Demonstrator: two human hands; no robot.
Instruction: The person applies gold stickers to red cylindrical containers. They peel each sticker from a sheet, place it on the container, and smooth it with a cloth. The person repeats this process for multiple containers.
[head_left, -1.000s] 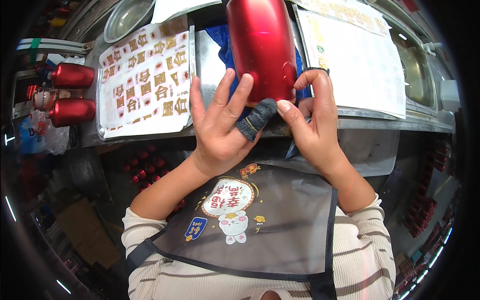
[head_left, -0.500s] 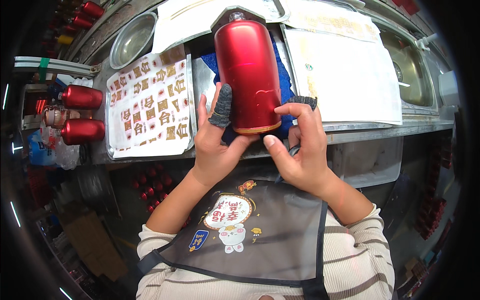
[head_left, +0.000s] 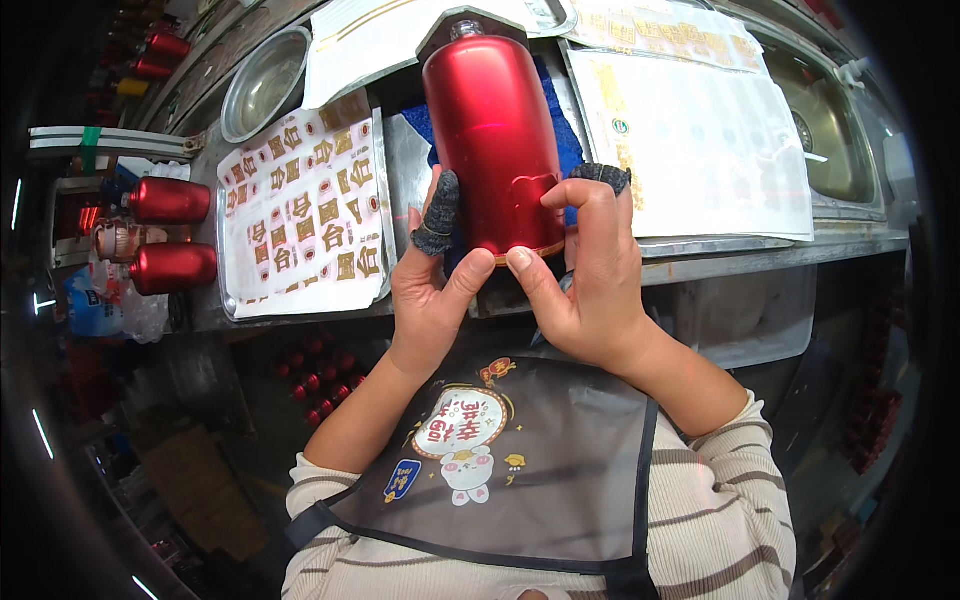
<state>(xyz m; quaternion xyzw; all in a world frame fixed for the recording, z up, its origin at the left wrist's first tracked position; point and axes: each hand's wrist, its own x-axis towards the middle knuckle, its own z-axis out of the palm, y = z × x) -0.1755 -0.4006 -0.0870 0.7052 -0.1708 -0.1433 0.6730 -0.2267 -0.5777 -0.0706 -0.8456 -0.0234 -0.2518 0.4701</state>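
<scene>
A glossy red bottle [head_left: 490,130] lies in front of me, its clear neck pointing away and its gold-rimmed base toward me. Under it is a blue cloth [head_left: 566,120]. My left hand [head_left: 425,305] holds the bottle's left side near the base, with a dark knitted cover [head_left: 437,212] on one finger. On the other side, my right hand [head_left: 600,290] grips the lower right, its index finger bent against the red surface; another dark knitted cover [head_left: 600,178] is on a finger behind. Both thumbs press side by side at the base rim. The bottle's underside is hidden.
Left of the bottle is a tray with a white sheet of gold characters [head_left: 305,200], below a metal bowl [head_left: 265,85]. Two more red bottles [head_left: 170,200] lie farther left. White sheets [head_left: 690,150] cover the right side, beside a sink [head_left: 840,140]. A clear bin [head_left: 750,310] sits below the counter edge.
Both thumbs have moved up from below the base onto its rim and come closer together. The right hand has shifted slightly left. The bottle has barely moved.
</scene>
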